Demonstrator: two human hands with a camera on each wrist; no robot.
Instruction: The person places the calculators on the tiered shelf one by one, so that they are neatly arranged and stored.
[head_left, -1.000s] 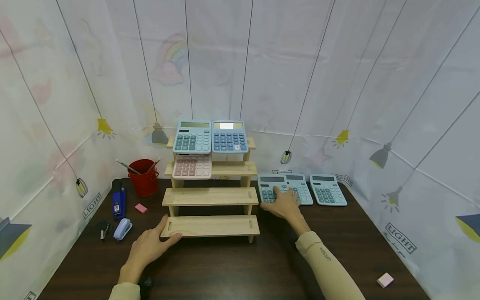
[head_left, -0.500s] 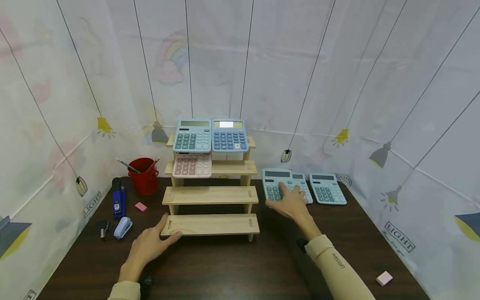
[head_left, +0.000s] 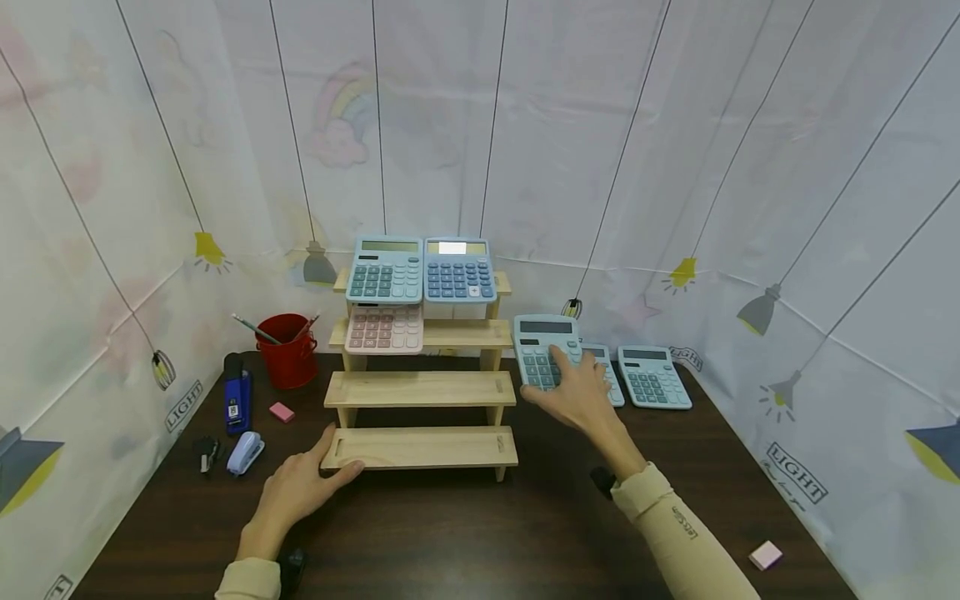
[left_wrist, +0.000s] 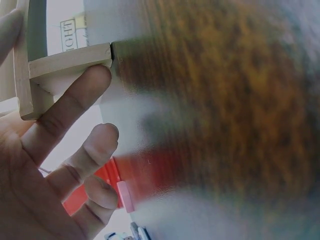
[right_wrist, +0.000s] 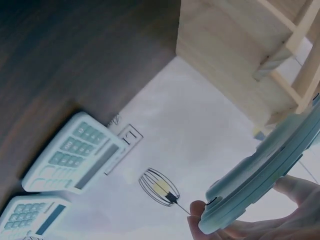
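1. right hand point(head_left: 573, 398), one: thumb and fingers clamped on a pale blue calculator point(head_left: 546, 342), thumb at the near edge, a fingertip over the keys.
2. pale blue calculator, one: at 3 o'clock of the wooden stand point(head_left: 420, 448) in the head view, its screen end toward 12; the right wrist view shows it tilted and raised off the dark table point(head_left: 465, 542).
3. left hand point(head_left: 296, 490), one: between 7 and 8 o'clock of the stand; thumb and fingers spread apart about the near corner of the lowest shelf, touching it.
4. wooden stand, one: four stepped shelves.
5. teal-keyed calculator point(head_left: 384, 271), one: top shelf, 11 o'clock.
6. deeper blue calculator point(head_left: 461, 272), one: top shelf, 1 o'clock, just beside item 5.
7. pink calculator point(head_left: 385, 331), one: second shelf down, between 10 and 11.
8. partly covered calculator point(head_left: 612, 382), one: on the table at 3 o'clock, behind the right hand.
9. outermost calculator point(head_left: 654, 379), one: farther out at 3, apart from item 8.
10. red bucket point(head_left: 288, 371), one: 9 o'clock, holding pencils.
11. pink eraser point(head_left: 282, 413), one: between 8 and 9.
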